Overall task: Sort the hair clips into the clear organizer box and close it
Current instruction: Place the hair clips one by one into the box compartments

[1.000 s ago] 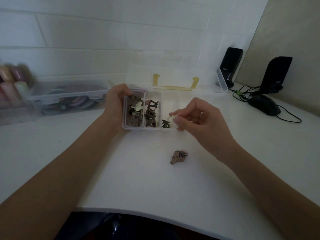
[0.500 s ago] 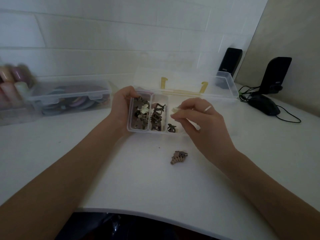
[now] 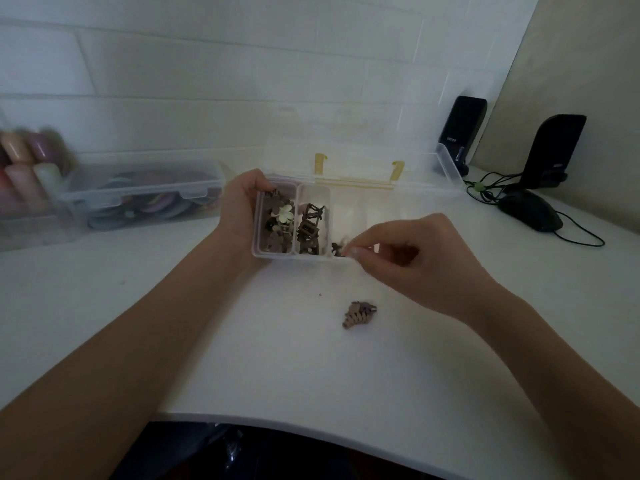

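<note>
Two speakers (image 3: 460,133) and a mouse (image 3: 530,209) sit upper right. Centre frame, the left hand (image 3: 239,206) grips the open organizer box (image 3: 294,252); the right hand (image 3: 408,254) pinches a small clip (image 3: 341,247) at its third compartment. One brown clip (image 3: 358,313) lies below on the table (image 3: 138,271).

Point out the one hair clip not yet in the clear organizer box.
The brown shell-shaped hair clip lying alone on the white table, in front of the clear organizer box; every other clip sits inside a compartment.

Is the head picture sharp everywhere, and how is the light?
Head view: dim overall; the bottles at far left are blurred; the wall tile lines bend from the wide lens; the loose clip on the table is fairly sharp.
</note>
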Tool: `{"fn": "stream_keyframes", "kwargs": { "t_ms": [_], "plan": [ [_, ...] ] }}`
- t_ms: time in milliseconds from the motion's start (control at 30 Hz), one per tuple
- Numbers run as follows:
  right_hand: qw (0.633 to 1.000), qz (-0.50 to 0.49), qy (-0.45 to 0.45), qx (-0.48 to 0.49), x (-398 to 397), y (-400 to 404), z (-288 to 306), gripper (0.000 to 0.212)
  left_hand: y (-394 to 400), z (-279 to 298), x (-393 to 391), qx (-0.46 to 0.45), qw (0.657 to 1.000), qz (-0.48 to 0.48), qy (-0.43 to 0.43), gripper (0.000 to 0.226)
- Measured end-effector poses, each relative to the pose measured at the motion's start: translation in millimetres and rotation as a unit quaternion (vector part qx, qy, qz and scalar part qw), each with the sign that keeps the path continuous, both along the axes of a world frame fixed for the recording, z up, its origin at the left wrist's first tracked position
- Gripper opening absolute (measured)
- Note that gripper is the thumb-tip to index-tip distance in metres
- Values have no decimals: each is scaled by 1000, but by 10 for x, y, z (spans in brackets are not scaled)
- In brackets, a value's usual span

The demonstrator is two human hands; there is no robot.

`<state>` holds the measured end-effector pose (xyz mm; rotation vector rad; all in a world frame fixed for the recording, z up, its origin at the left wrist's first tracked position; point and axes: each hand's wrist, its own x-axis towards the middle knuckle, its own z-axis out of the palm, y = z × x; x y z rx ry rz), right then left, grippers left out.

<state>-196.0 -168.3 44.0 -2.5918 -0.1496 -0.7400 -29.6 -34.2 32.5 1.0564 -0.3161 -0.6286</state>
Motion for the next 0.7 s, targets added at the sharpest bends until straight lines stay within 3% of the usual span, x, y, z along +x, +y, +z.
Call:
{"fn": "stream_keyframes", "kwargs": {
  "t_ms": [133, 267, 367, 433, 533, 600, 700],
  "plan": [
    [978, 61, 200, 25, -13, -24, -1, 26, 13, 2, -3, -4, 1000, 3, -6, 20],
    [963, 47, 262, -35, 10, -25, -59, 22, 15, 7, -10, -5, 1000, -4, 5, 21],
    [974, 83, 198, 67, 12, 5, -9, 16, 16, -2, 4, -1, 1000, -2, 0, 23],
    [979, 79, 76, 173, 6, -7, 64, 16, 17, -2, 17, 0, 1000, -3, -8, 24],
    [980, -25, -106, 168, -6, -144, 151, 15, 31, -7, 67, 0, 1000, -10, -14, 24],
    [971, -86, -137, 178, -5, -262, 156, 9, 49, -17, 112, -3, 1000, -17, -26, 25],
    [963, -120, -116, 213, 18, -360, 90, 9, 78, -20, 163, -6, 999, -22, -30, 27]
  ]
}}
